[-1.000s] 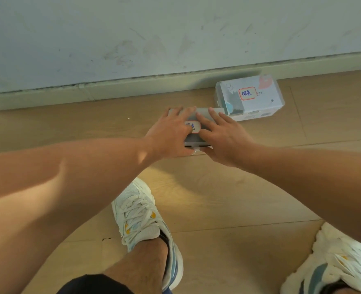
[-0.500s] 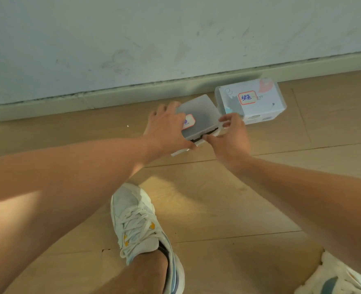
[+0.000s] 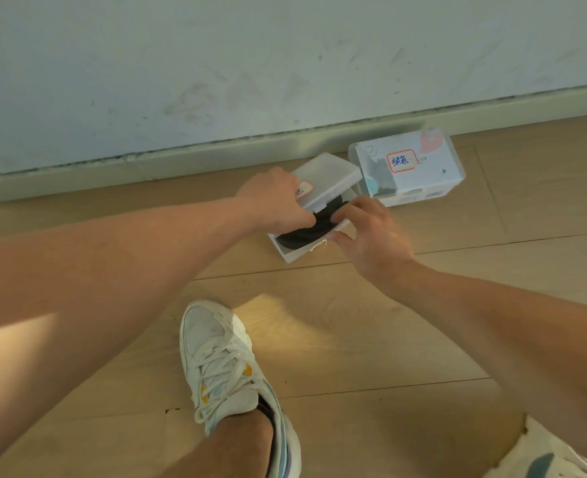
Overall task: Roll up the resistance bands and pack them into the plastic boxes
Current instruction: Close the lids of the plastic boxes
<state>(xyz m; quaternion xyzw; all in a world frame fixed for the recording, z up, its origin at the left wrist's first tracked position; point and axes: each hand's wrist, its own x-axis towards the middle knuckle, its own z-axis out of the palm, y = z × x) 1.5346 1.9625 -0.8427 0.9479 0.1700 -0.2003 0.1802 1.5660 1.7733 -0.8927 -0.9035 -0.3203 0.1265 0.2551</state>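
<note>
A: State the left hand [image 3: 274, 202].
B: Its curled fingers grip the raised lid [image 3: 327, 180] of the near plastic box [image 3: 294, 252] on the floor [image 3: 354, 339].
A: The right hand [image 3: 371, 232]?
B: Its bent fingertips [image 3: 341, 215] press the rolled black band [image 3: 306, 229] inside the box; its thumb touches the front wall. The second box [image 3: 419, 167], closed, stands just beside.
</note>
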